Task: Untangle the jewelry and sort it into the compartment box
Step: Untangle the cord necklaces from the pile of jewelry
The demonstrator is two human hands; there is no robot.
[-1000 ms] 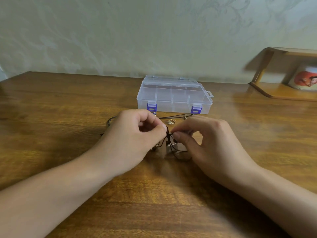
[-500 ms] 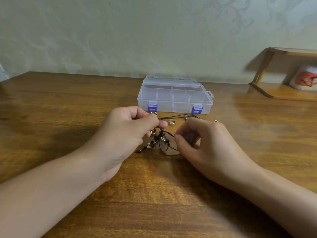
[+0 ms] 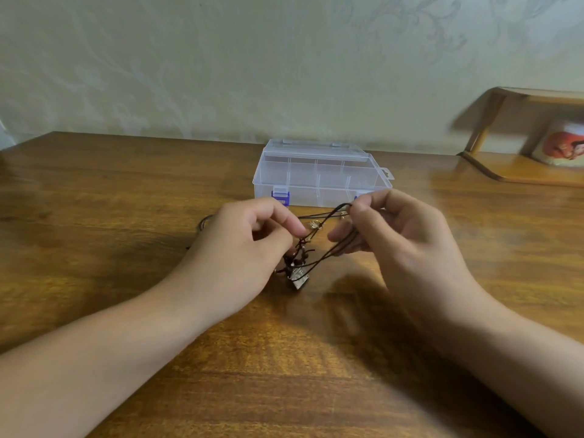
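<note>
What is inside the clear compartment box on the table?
Through the clear compartment box, lid closed, the visible compartments look empty. The right hand covers its front right corner, so that part cannot be seen.

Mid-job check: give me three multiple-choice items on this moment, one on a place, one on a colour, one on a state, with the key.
1. Where does the clear plastic compartment box stand?
A. beyond the hands
B. at the near table edge
C. on the wooden shelf

2. What colour are the box's latches?
A. red
B. purple-blue
C. green

3. What is the right hand doing?
A. lying flat on the table
B. pinching the dark cord, lifted
C. opening the box lid

Key: 1 A, the box stands behind both hands; 2 B, the left latch shows it; 3 B, thumb and finger pinch the cord's loop.
</note>
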